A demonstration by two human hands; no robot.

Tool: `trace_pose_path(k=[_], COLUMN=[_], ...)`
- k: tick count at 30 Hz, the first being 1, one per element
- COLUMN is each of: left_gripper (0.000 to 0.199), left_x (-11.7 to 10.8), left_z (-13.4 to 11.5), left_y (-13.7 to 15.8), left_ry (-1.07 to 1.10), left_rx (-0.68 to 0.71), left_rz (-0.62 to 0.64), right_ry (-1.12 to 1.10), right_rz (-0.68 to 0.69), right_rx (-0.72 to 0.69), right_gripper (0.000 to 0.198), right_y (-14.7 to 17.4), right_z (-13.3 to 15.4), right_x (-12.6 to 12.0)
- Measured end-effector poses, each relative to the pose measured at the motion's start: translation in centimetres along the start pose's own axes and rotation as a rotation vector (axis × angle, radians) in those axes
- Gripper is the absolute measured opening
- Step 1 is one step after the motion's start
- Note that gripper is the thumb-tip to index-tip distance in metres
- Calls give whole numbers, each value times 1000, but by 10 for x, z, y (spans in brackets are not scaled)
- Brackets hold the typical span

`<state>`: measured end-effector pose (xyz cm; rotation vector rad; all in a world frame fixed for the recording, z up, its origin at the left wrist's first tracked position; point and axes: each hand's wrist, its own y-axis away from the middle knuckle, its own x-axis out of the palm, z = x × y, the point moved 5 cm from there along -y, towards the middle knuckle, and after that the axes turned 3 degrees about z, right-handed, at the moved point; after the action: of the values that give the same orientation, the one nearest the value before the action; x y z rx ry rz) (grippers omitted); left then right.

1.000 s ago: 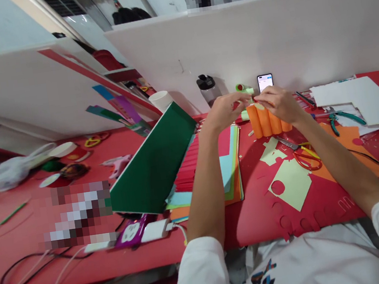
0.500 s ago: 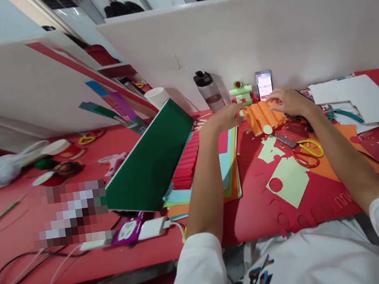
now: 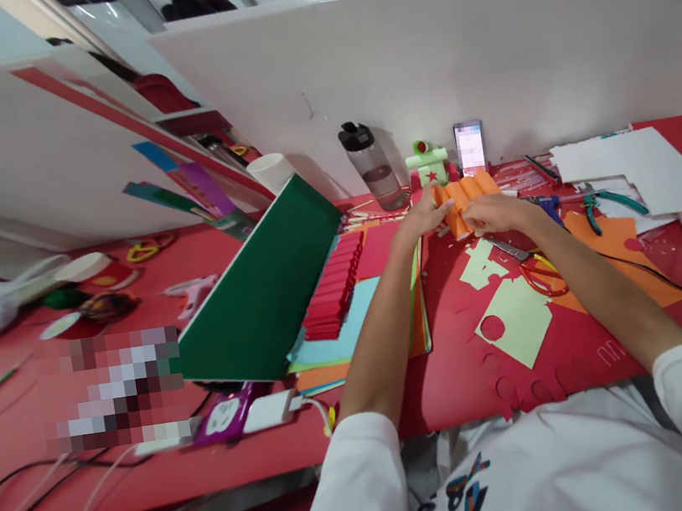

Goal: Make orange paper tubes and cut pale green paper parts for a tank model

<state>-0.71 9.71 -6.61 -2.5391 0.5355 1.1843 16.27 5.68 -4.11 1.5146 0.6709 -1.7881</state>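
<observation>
Since half a second ago my right hand (image 3: 493, 213) has dropped over the near end of the orange ridged paper piece (image 3: 466, 190) at the table's (image 3: 448, 388) back, bent fingers blocking it, left hand (image 3: 426, 215) at its left edge, can't tell if either's gripping, one pair of scissors (image 3: 510, 249) partly hidden by my forearm (image 3: 593, 288).

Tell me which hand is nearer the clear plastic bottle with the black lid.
Left. The left hand is in front and slightly right of the bottle, by the orange rolled-paper tubes; the right hand is farther to the right.
</observation>
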Motion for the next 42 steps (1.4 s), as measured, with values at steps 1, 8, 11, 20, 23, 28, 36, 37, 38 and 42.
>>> trace_pose_path(k=[1,8,11,20,23,28,36,37,38,42], left_gripper=[63,77,72,34,29,32,33,30,28,27], left_x=[5,15,15,-33,-63,-78,-16,-11,-9,-7], left_z=[3,-10,-17,-37,-50,-69,-24,-18,-14,-12], left_y=[-1,6,7,18,31,49,33,31,29,30], left_ry=[126,513,532,740,797,819,833,843,847,827], left_rx=[-103,-276,-240,-183,-104,-30,-242,-259,-264,-297], left_rz=[15,-4,18,-75,-98,29,430,429,421,428], right_ry=[-19,-148,-205,-765,-817,-923,-1019,-1012,-1005,-911], right_rz=[13,38,13,-496,-713,-702,-262,-220,-185,-202], right_rx=[-1,46,49,-34,-7,-77,-334,-345,-344,-260], right_gripper=[16,5,4,28,35,45,37,35,32,27], right_y=[0,3,7,42,63,74,46,42,38,26], right_z=[-2,-11,-11,-30,-39,-30,34,43,52,73], right_x=[0,-11,-16,-73,-96,-106,-93,-91,-88,-84])
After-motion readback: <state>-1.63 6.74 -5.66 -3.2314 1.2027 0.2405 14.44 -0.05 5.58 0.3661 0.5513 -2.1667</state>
